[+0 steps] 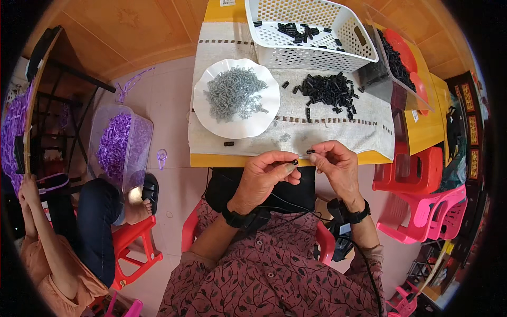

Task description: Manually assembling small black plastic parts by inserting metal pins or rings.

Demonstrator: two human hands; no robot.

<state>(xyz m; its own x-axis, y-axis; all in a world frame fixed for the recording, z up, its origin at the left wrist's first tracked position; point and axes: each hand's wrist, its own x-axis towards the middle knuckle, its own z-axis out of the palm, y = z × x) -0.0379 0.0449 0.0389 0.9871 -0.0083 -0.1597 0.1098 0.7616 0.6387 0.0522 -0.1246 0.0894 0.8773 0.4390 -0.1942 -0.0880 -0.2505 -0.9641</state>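
Observation:
Just past the table's near edge, my left hand (269, 177) pinches a small black plastic piece (295, 162) between thumb and fingers. Close beside it, my right hand (336, 165) grips another small black piece (310, 151) at its fingertips. The two pieces are apart. Beyond my hands on the cloth lies a heap of black plastic pieces (328, 91). To its left stands a white scalloped plate (206, 122) piled with small clear pieces (232, 92). One loose black piece (228, 143) rests near the cloth's front edge.
A white perforated basket (317, 61) with black pieces stands at the back, a clear bin (396, 90) of more at the right. Left, a person (58, 248) sits by a tub (138, 153) of purple pieces. Red and pink stools (412, 171) stand at the right.

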